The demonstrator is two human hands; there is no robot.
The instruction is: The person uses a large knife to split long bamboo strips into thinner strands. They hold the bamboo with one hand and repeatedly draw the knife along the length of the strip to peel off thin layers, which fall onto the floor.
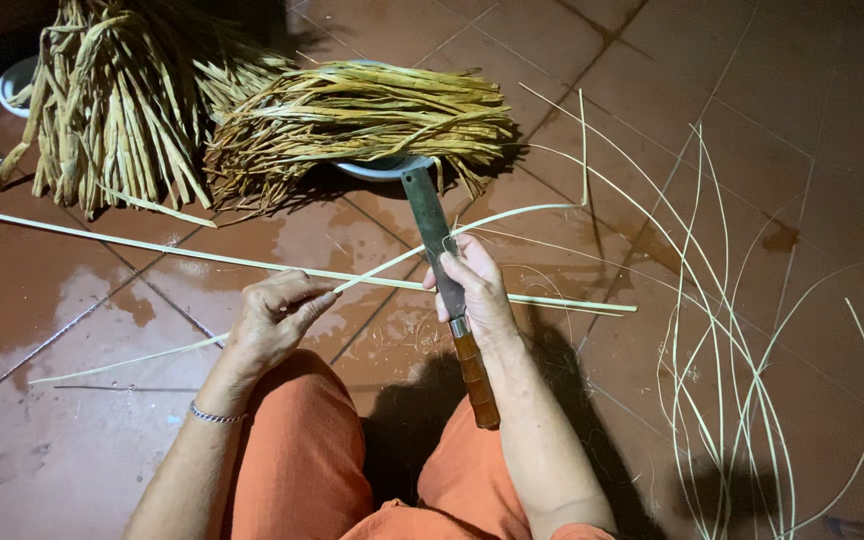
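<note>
The right hand [477, 290] gripped the knife [430, 225], the left hand [274, 318] pinched the strip [252, 263] — a slip might have nicked those fingers.

Over wet red tiles [72, 440], the right hand [479, 290] gripped a wooden-handled knife [430, 225] against a pale cane strip [392, 262] pinched by the left hand [274, 322], dried fibre bundles [352, 115] lying beyond.

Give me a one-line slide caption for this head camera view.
Left hand pinches a pale strip against a knife held by right hand.
</note>
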